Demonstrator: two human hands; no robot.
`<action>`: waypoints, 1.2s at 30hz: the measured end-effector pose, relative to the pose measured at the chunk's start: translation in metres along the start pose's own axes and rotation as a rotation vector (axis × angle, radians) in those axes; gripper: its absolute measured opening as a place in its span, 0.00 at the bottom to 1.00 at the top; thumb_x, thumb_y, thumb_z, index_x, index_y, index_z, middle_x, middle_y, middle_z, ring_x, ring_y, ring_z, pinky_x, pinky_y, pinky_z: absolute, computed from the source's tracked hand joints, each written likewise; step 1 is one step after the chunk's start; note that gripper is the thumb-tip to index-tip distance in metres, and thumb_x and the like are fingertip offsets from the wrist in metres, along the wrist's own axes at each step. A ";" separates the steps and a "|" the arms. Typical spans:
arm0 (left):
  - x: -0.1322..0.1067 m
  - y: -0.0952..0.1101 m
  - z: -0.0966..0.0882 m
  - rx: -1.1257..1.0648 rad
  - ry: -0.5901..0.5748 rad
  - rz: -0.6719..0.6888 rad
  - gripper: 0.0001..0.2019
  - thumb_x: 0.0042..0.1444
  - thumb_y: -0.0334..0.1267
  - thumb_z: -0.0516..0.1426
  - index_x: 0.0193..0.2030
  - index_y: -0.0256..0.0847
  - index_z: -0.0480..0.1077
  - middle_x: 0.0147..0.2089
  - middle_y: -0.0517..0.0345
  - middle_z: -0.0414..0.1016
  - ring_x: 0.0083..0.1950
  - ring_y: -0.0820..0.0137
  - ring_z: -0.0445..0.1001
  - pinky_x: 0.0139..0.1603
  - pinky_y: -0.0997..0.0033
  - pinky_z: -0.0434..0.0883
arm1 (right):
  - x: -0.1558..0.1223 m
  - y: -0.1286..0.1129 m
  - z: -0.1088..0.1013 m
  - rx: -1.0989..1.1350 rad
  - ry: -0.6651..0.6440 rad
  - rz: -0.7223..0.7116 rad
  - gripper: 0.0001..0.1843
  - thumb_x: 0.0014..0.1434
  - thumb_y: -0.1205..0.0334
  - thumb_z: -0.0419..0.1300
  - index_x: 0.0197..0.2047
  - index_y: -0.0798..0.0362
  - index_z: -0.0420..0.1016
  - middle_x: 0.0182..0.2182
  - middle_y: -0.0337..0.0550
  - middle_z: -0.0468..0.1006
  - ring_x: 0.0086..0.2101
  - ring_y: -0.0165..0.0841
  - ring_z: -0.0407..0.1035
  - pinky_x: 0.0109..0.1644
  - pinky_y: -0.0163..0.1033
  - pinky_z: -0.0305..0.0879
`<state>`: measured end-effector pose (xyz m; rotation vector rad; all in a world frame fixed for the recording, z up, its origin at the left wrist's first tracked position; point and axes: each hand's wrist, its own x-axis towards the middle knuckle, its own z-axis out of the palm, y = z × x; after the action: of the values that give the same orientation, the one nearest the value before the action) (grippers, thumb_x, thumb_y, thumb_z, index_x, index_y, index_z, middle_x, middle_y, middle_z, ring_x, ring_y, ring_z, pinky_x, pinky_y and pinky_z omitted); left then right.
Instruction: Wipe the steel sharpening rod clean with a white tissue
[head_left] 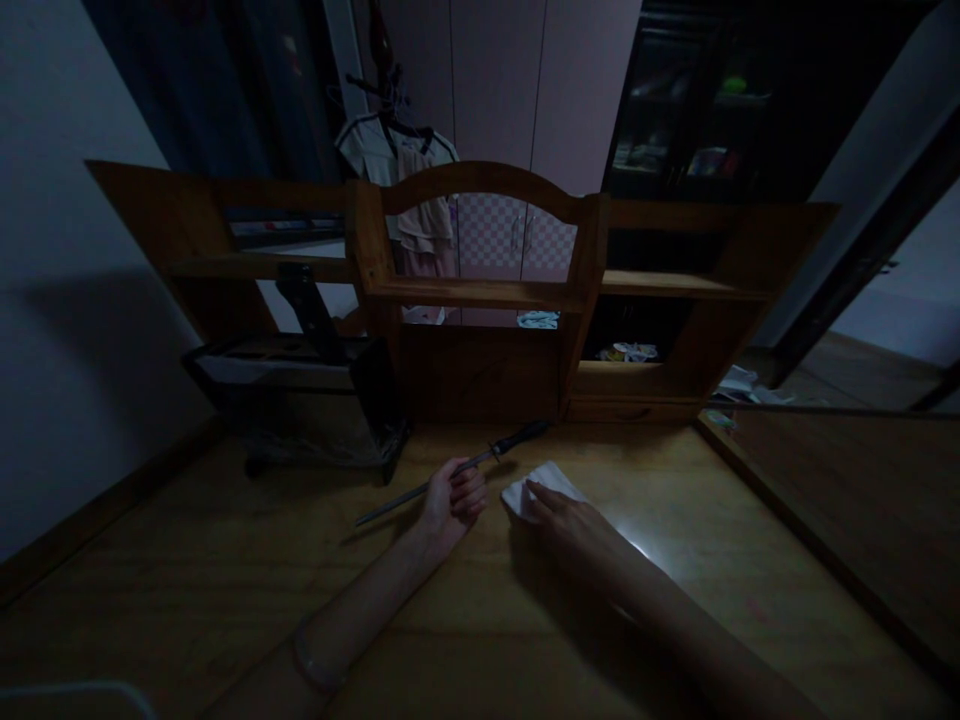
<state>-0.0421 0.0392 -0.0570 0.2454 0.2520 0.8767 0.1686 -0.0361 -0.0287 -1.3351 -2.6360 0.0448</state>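
Handling one rod [517,440], one cloth [556,481]

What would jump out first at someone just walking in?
Probably the dark-handled metal rod gripped in the left hand at the middle of the picture. Just right of it, the right hand rests on a white cloth. At left, a black handle rises from a dark holder.

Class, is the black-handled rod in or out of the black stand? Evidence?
Out: the left hand holds the black-handled rod with both ends showing outside the black stand.
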 end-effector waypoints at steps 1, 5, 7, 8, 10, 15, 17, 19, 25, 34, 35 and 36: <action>0.000 0.000 0.001 0.000 0.003 0.001 0.19 0.57 0.37 0.49 0.21 0.38 0.40 0.16 0.66 0.36 0.14 0.79 0.37 0.19 0.75 0.41 | 0.001 0.001 0.003 -0.018 -0.008 0.009 0.25 0.56 0.76 0.48 0.58 0.60 0.60 0.56 0.53 0.56 0.48 0.42 0.60 0.50 0.42 0.60; -0.002 0.000 0.002 0.004 0.012 0.017 0.19 0.57 0.37 0.49 0.21 0.38 0.40 0.16 0.66 0.37 0.14 0.79 0.38 0.18 0.75 0.42 | 0.003 0.012 0.007 0.126 0.036 0.144 0.26 0.53 0.76 0.48 0.55 0.56 0.67 0.53 0.47 0.62 0.38 0.43 0.67 0.41 0.44 0.64; -0.001 0.000 0.002 0.016 0.013 0.015 0.20 0.57 0.37 0.49 0.21 0.38 0.40 0.16 0.66 0.36 0.14 0.79 0.38 0.18 0.75 0.41 | 0.002 0.021 -0.001 0.311 0.125 0.242 0.24 0.54 0.75 0.47 0.53 0.56 0.69 0.46 0.45 0.69 0.38 0.39 0.68 0.41 0.40 0.65; -0.001 0.000 0.002 0.027 0.015 0.006 0.20 0.57 0.37 0.48 0.21 0.38 0.40 0.16 0.65 0.36 0.14 0.79 0.37 0.18 0.75 0.41 | 0.000 0.026 -0.008 0.376 0.188 0.272 0.23 0.55 0.75 0.47 0.52 0.57 0.70 0.43 0.44 0.71 0.39 0.37 0.68 0.42 0.37 0.65; 0.001 -0.002 0.002 0.058 0.022 -0.021 0.20 0.57 0.38 0.48 0.20 0.38 0.40 0.16 0.66 0.35 0.14 0.79 0.37 0.17 0.74 0.41 | -0.003 0.034 -0.027 0.554 0.459 0.324 0.19 0.57 0.72 0.49 0.50 0.52 0.71 0.43 0.38 0.71 0.42 0.33 0.66 0.43 0.33 0.64; 0.006 -0.011 0.004 0.175 0.027 -0.166 0.20 0.57 0.40 0.50 0.21 0.38 0.43 0.16 0.66 0.35 0.13 0.79 0.38 0.17 0.75 0.41 | -0.006 0.035 -0.057 0.253 0.775 0.267 0.34 0.56 0.78 0.42 0.64 0.49 0.52 0.58 0.38 0.53 0.56 0.33 0.52 0.58 0.39 0.52; 0.007 -0.015 0.006 0.199 0.011 -0.201 0.20 0.57 0.40 0.50 0.21 0.38 0.42 0.16 0.66 0.37 0.13 0.79 0.39 0.17 0.76 0.40 | -0.002 0.032 -0.051 0.175 0.593 0.108 0.36 0.53 0.79 0.40 0.65 0.51 0.51 0.60 0.38 0.47 0.58 0.33 0.45 0.62 0.43 0.45; 0.006 -0.015 0.008 0.199 0.001 -0.195 0.20 0.57 0.40 0.49 0.21 0.38 0.42 0.16 0.66 0.36 0.13 0.80 0.39 0.17 0.76 0.40 | 0.003 0.029 -0.041 0.082 0.379 -0.033 0.38 0.49 0.79 0.41 0.64 0.52 0.52 0.61 0.37 0.44 0.60 0.33 0.40 0.63 0.45 0.40; -0.001 -0.011 0.013 0.149 0.013 -0.122 0.20 0.56 0.39 0.51 0.22 0.38 0.41 0.16 0.67 0.34 0.13 0.80 0.38 0.17 0.76 0.41 | 0.003 0.033 -0.043 -0.036 0.282 -0.113 0.33 0.54 0.80 0.38 0.63 0.55 0.56 0.61 0.37 0.46 0.60 0.31 0.38 0.64 0.43 0.39; 0.002 -0.002 0.013 0.115 0.021 -0.032 0.20 0.57 0.39 0.49 0.21 0.39 0.40 0.16 0.67 0.34 0.13 0.79 0.37 0.17 0.74 0.41 | -0.017 0.094 -0.039 0.407 0.622 0.354 0.29 0.53 0.76 0.45 0.56 0.51 0.67 0.50 0.37 0.66 0.48 0.31 0.61 0.52 0.35 0.58; 0.004 -0.001 0.012 0.124 0.025 -0.035 0.21 0.57 0.39 0.49 0.21 0.39 0.40 0.15 0.67 0.34 0.13 0.79 0.36 0.16 0.74 0.41 | -0.016 0.093 -0.039 0.484 0.682 0.394 0.28 0.54 0.75 0.44 0.56 0.50 0.66 0.49 0.37 0.66 0.49 0.31 0.61 0.52 0.35 0.58; 0.005 -0.001 0.012 0.136 0.032 -0.043 0.21 0.57 0.39 0.49 0.21 0.39 0.40 0.15 0.67 0.34 0.13 0.79 0.36 0.16 0.74 0.41 | -0.015 0.090 -0.040 0.529 0.728 0.407 0.29 0.54 0.75 0.44 0.57 0.50 0.65 0.50 0.37 0.65 0.50 0.31 0.60 0.52 0.36 0.58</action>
<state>-0.0345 0.0409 -0.0470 0.3512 0.3460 0.8220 0.2559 0.0028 -0.0012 -1.3307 -1.5887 0.2414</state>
